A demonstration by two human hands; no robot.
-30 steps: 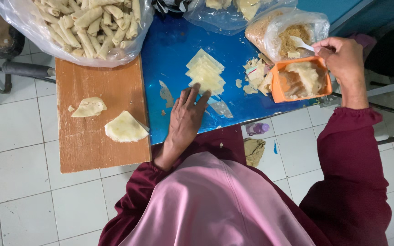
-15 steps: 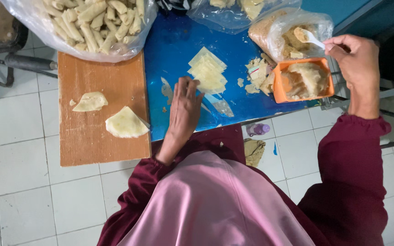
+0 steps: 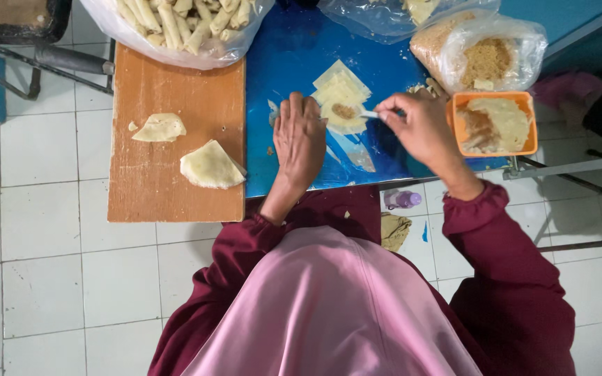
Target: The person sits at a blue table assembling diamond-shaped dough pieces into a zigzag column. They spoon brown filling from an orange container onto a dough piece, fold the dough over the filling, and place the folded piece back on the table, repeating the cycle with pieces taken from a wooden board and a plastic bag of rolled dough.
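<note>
Our left fingers lie flat and spread, gripping nothing, the left hand (image 3: pixel 299 139) resting palm-down on the blue desk (image 3: pixel 280 63) at the centre of the frame, its fingertips touching the edge of the stack of pale square pastry wrappers (image 3: pixel 339 90). Our right hand (image 3: pixel 423 129), just right of centre, has its fingers pinched closed on a small white spoon (image 3: pixel 369 114), whose tip reaches a dab of brown filling (image 3: pixel 343 111) lying on the top wrapper. Left of the desk sits a bare wooden board (image 3: pixel 155 181) carrying two folded pale dough pieces (image 3: pixel 210 166), one larger and nearer us, one smaller beside it. Just right of our right hand stands a square orange plastic tub (image 3: pixel 494 124) holding pale paste and brown filling. Farther off, at the upper left, a clear plastic bag of rolled pastry sticks (image 3: pixel 175 24) rests across the board's far end. At the upper right lies a clear bag of brown crumbs (image 3: pixel 482 56).
</note>
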